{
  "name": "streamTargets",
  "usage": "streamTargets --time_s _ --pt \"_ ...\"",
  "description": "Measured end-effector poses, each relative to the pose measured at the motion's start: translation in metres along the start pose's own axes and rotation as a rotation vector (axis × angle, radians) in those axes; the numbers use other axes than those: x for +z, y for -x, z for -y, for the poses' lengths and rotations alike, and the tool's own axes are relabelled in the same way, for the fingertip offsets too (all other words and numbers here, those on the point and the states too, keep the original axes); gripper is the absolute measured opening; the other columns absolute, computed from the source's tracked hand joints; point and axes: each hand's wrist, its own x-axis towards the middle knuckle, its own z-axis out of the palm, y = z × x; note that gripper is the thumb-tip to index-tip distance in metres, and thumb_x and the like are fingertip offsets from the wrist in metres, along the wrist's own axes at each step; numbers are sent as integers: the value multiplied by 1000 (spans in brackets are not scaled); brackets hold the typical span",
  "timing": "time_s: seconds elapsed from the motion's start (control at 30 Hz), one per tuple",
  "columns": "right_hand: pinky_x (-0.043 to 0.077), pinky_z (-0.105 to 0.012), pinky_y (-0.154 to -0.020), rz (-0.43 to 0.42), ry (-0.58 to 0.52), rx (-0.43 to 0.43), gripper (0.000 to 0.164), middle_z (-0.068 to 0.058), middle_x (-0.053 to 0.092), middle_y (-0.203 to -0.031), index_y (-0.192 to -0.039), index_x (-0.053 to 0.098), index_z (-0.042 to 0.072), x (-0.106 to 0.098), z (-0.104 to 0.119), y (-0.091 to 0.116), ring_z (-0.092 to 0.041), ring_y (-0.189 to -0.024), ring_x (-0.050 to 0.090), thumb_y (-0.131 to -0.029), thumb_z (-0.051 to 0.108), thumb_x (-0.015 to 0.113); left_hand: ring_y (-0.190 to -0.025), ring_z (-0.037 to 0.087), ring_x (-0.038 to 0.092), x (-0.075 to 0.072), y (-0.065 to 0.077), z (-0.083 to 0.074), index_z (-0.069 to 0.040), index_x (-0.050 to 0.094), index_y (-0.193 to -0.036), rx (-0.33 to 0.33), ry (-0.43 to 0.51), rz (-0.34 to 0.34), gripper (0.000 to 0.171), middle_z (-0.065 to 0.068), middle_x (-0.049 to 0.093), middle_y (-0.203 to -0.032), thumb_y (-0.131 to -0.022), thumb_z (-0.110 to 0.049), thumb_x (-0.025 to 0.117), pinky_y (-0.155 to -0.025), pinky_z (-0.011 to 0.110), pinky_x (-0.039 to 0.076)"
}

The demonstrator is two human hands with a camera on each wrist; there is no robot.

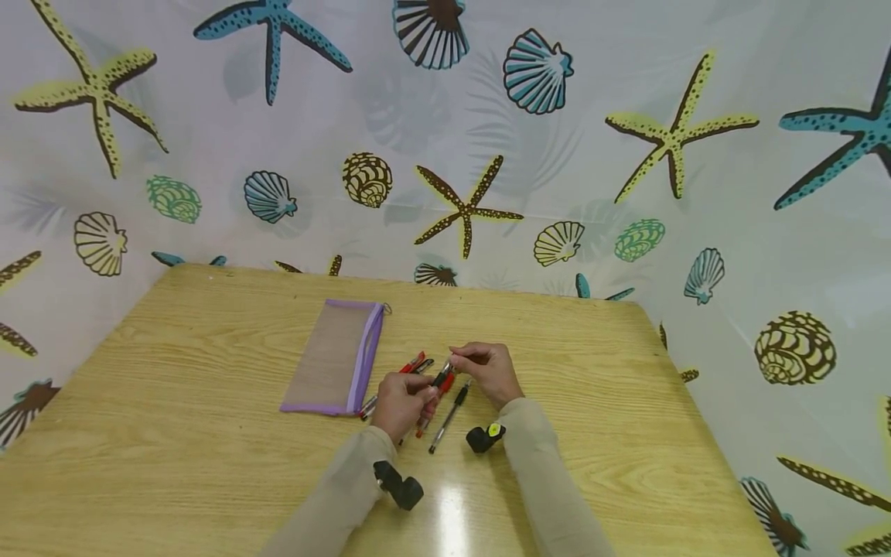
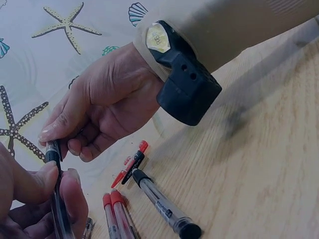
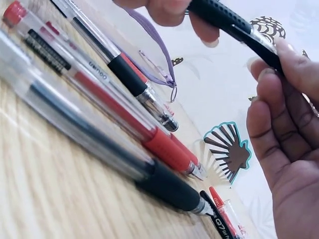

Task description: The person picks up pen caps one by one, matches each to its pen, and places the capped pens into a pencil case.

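In the head view my left hand point(image 1: 402, 406) grips the barrel of a gel pen point(image 1: 442, 377) above the table. My right hand point(image 1: 489, 373) pinches the pen's far end between thumb and fingers. Close up, a dark clip and clear cap point(image 3: 266, 47) show at that end, beside the pen's black rubber grip point(image 3: 219, 15). Below the hands lie an uncapped black pen point(image 1: 452, 414) and red pens point(image 3: 169, 152) with bare tips. A loose black cap point(image 3: 214, 214) and red cap point(image 3: 228, 211) lie beyond those tips.
A mesh zip pouch point(image 1: 330, 356) with purple edging lies flat to the left of the pens. Another black-grip pen point(image 3: 127, 74) lies near it. The wooden table point(image 1: 626, 433) meets a shell-patterned cloth point(image 1: 445, 116) at its back and sides.
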Motion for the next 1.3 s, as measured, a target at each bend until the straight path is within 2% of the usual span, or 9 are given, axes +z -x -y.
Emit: streamTargets --time_s 0.1,0.2,0.37,0.47,0.67,0.8,0.9,1.13,1.3 --pt "57 -38 -76 -12 9 9 12 0 70 -87 -97 70 -10 0 0 -1 -11 -74 65 -87 -3 67 -57 19 63 0 -1 -1 11 67 -110 -16 3 9 21 25 68 -81 -92 3 60 -50 30 53" --pt "57 -34 -76 -19 42 22 20 1 69 -88 -102 67 -16 -2 2 -3 -9 -75 64 -88 -1 67 -58 20 64 0 -3 -3 12 66 -111 -20 -5 8 22 24 68 -82 -92 3 60 -51 31 54" --pt "53 -52 -81 -2 121 26 23 -10 69 -90 -106 65 -17 -3 10 -6 -18 -76 65 -90 -1 65 -63 24 68 1 -6 -5 12 65 -113 -16 -8 -10 24 26 69 -87 -91 3 61 -56 33 58" --pt "50 -58 -82 13 166 35 20 -21 68 -95 -106 67 -15 -1 22 -4 -32 -81 66 -91 -1 64 -65 26 69 0 -8 -5 10 66 -113 -14 -19 -10 24 26 69 -88 -91 2 62 -58 33 58" --pt "55 -42 -83 39 231 52 22 -26 66 -105 -110 66 -14 5 38 -2 -47 -94 62 -93 1 61 -73 21 69 -4 -11 -8 3 70 -110 10 -223 -23 22 14 72 -88 -91 -7 66 -63 33 57" --pt "51 -53 -87 67 234 66 24 -31 63 -109 -112 64 -14 4 30 -8 -49 -97 60 -94 1 60 -75 19 69 -7 -12 -11 0 72 -108 22 -359 -17 23 8 73 -88 -90 -13 69 -65 33 55" --pt "50 -55 -87 79 241 62 26 -32 63 -109 -112 64 -15 1 16 -13 -48 -97 61 -93 2 61 -75 19 68 -9 -14 -11 -2 73 -107 28 -430 -13 22 8 73 -89 -90 -14 69 -65 34 55" --pt "55 -31 -80 91 371 42 28 -16 69 -105 -110 68 -8 -4 -1 -21 -21 -91 66 -92 13 66 -78 18 66 -10 -19 -7 -5 72 -107 81 -587 -23 22 6 71 -91 -89 -18 71 -69 36 55" --pt "54 -32 -75 125 444 20 25 -15 68 -102 -107 70 -7 -5 -2 -25 -20 -85 65 -91 13 67 -79 18 66 -10 -20 -6 -5 73 -105 74 -617 -31 20 5 70 -90 -88 -17 71 -69 36 55"
